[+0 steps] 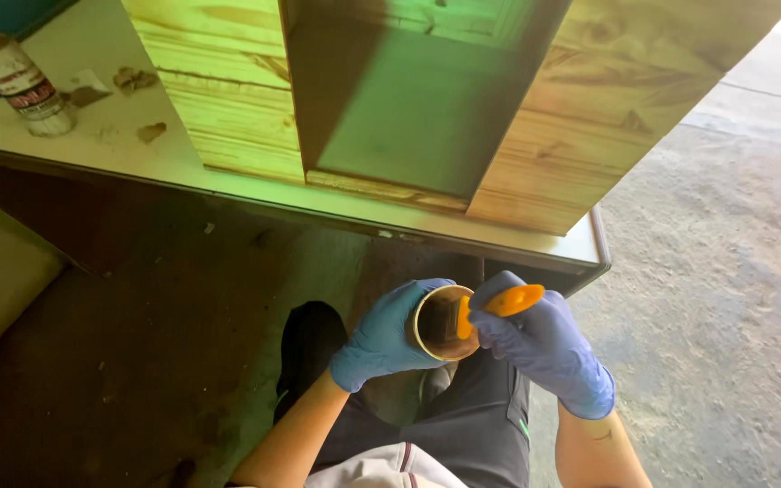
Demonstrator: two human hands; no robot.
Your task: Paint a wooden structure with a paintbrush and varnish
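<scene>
Low in the middle of the frame, the person's left hand (381, 336), in a blue glove, wraps around the side of a small round can (443, 323), fingers curled closed on its wall. The can is tilted so that its open mouth faces the camera; its rim is pale and thin, and the inside looks dark brown and glossy. The right hand (540, 343), also gloved in blue, is closed around the orange handle of a brush (499, 304), whose front end dips into the can's mouth; the bristles cannot be made out. Both hands hover above the person's dark-trousered lap, just below the edge of the bench (535, 248). On the bench, filling the top centre of the frame, stands a pine wooden box (580, 126) with visible knots and an open dark recess. At upper left a stained tube-shaped container (20, 81) stands on the bench top.
</scene>
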